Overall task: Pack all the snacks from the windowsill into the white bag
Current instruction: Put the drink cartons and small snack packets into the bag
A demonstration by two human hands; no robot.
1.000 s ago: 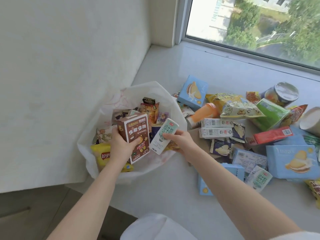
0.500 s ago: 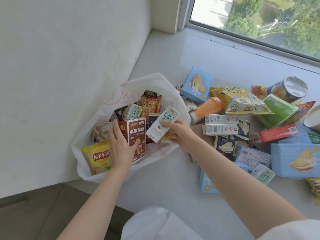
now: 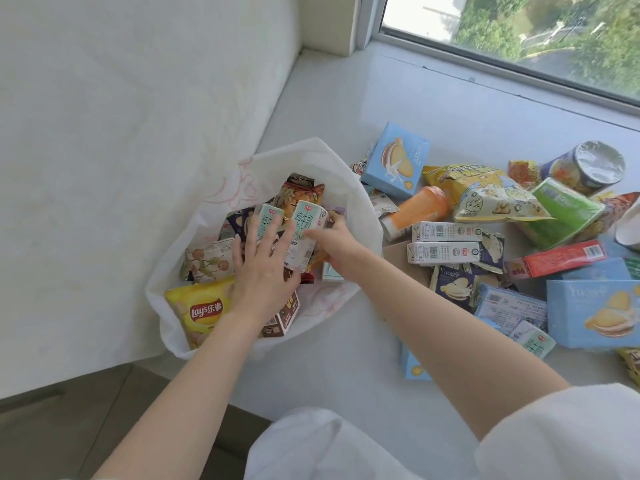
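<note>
Your right hand [image 3: 332, 242] pinches a mint-green milk carton [image 3: 304, 233] over the open mouth of the white bag [image 3: 332, 168], which sits on the windowsill [image 3: 346, 109] against the wall; your left hand [image 3: 263, 268] lies flat, fingers spread, on the brown drink box [image 3: 282, 317] inside the bag, fingertips touching a second milk carton [image 3: 270, 220]. A yellow Lay's chip bag [image 3: 204, 310] sits at the bag's near edge. Still on the sill to the right: blue biscuit box [image 3: 398, 161], orange bottle [image 3: 419, 209], two white cartons [image 3: 446, 242], popcorn bag [image 3: 491, 195], foil-topped can [image 3: 588, 168].
</note>
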